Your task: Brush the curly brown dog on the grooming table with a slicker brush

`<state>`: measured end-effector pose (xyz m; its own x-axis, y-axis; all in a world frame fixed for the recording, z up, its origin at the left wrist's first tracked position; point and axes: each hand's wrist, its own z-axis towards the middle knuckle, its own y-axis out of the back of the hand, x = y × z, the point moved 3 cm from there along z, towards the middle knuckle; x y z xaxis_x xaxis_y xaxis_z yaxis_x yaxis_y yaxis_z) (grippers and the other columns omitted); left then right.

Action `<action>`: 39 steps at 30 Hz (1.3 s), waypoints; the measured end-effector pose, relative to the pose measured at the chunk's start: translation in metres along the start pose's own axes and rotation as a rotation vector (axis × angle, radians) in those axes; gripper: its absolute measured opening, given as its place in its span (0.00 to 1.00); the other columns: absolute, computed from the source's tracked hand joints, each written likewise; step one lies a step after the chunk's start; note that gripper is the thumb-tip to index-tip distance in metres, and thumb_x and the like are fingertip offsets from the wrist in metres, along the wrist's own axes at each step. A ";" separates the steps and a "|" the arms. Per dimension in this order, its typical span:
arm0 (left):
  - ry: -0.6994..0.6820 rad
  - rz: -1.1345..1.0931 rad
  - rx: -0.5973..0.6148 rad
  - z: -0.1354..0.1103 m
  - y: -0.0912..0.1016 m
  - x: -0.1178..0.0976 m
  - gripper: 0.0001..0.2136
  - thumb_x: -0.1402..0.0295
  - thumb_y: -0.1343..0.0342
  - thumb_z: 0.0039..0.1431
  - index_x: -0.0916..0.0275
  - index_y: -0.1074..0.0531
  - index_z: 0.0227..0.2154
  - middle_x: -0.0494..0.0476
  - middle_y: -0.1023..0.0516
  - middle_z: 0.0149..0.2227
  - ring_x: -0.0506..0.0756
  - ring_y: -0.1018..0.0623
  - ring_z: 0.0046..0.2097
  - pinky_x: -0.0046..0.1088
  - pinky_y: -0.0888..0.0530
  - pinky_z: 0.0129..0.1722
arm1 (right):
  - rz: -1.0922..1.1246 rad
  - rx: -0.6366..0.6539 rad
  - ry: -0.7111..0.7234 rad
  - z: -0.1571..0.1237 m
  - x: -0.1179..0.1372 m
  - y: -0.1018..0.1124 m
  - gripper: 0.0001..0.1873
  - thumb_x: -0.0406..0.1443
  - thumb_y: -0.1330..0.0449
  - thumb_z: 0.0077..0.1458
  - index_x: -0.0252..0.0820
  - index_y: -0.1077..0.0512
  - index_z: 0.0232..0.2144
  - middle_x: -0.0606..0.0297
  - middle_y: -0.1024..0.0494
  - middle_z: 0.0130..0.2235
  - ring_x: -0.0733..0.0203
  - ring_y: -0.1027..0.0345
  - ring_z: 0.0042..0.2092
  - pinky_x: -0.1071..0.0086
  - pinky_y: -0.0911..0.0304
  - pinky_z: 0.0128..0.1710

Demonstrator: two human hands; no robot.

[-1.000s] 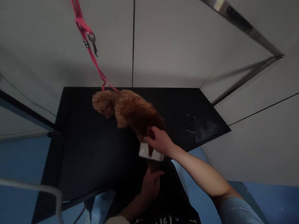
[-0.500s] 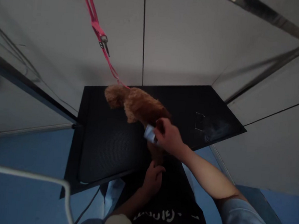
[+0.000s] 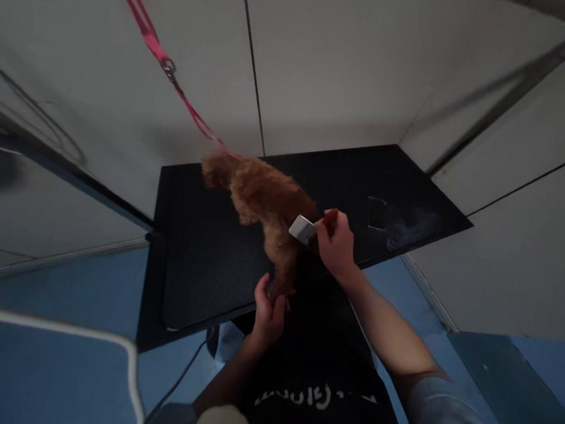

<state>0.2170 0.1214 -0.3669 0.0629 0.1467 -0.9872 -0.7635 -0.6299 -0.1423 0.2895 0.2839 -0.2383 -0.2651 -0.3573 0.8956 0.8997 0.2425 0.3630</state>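
Observation:
A small curly brown dog (image 3: 269, 194) stands on the black grooming table (image 3: 197, 284), its head toward the left and a pink leash (image 3: 152, 41) at its neck. One hind leg stretches back toward me, and my left hand (image 3: 269, 313) is closed around its paw end. My right hand (image 3: 336, 243) grips a slicker brush with a pale rectangular head (image 3: 303, 229), held against or just over the dog's rump; contact cannot be made out. The brush's handle is mostly hidden in my fingers.
Pale wall panels (image 3: 345, 66) rise behind the table. A dark metal post (image 3: 91, 185) slants in at the left. At lower left a white bent tube (image 3: 79, 333) stands above the blue floor (image 3: 50, 376), with a cable (image 3: 175, 387) nearby. My black apron (image 3: 320, 347) touches the table's near edge.
My right hand has moved the brush up and right, from the hind leg to the rump. My left hand has shifted slightly left and up with the paw. The view has tilted a little.

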 end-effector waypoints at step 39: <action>0.445 -0.414 0.082 0.000 0.024 0.013 0.19 0.63 0.34 0.45 0.64 0.30 0.40 0.49 0.31 0.25 0.43 0.39 0.20 0.20 0.45 0.19 | 0.398 0.024 -0.100 -0.023 -0.027 -0.021 0.14 0.38 0.42 0.49 0.44 0.36 0.40 0.66 0.25 0.34 0.61 0.29 0.37 0.68 0.34 0.41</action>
<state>0.1994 0.1079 -0.3836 0.6141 0.0228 -0.7889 -0.6640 -0.5255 -0.5320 0.2853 0.2681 -0.2764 0.0688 -0.1424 0.9874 0.9306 0.3659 -0.0120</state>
